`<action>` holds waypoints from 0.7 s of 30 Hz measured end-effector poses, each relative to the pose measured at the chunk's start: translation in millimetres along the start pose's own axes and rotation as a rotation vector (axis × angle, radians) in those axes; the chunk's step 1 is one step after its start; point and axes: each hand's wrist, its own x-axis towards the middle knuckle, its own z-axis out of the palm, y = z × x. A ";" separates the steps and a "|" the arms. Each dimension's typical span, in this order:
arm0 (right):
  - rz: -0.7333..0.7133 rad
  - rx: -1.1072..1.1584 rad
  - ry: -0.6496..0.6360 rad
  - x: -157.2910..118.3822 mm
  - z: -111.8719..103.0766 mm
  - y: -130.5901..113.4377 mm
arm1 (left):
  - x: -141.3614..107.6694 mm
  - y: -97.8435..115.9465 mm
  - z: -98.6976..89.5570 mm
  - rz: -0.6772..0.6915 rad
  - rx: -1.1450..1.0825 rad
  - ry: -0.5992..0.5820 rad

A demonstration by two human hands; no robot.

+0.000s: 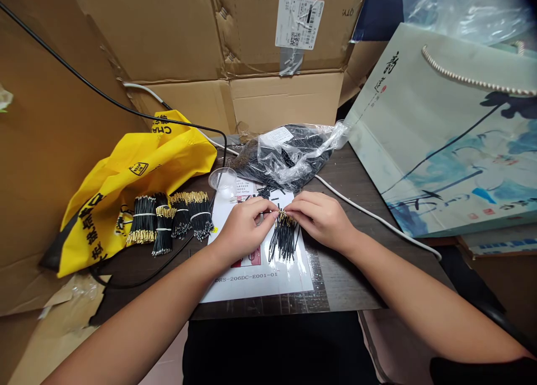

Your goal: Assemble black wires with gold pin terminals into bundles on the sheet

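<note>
My left hand [246, 226] and my right hand [324, 217] meet above the paper, each closed in a pinch with fingertips nearly touching. What lies between the fingertips is too small to make out; a gold tip shows there. Just below them, a loose fan of short black wires [283, 245] with gold terminals lies on the printed sheet [268, 283]. Behind the fingers are scattered short black tube pieces [268, 192]. Left of my left hand stand several tied bundles of black wires [163, 231] with gold ends.
A clear plastic bag of black parts [289, 155] lies at the back, with a small clear cup [222, 182] beside it. A yellow bag [138, 178] is at left, a paper gift bag [453, 133] at right. White [377, 218] and black cables cross the table; cardboard boxes [168, 32] wall the back.
</note>
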 end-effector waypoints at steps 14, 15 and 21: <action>-0.016 -0.036 -0.015 -1.8 0.4 -0.8 | -2.3 4.5 -0.8 0.045 0.000 -0.018; -0.003 -0.014 -0.006 -1.7 0.9 -1.3 | -2.7 4.6 -0.9 0.050 -0.002 -0.020; 0.049 0.066 0.059 -0.9 3.2 -5.3 | -6.0 4.5 -0.2 0.099 0.018 -0.003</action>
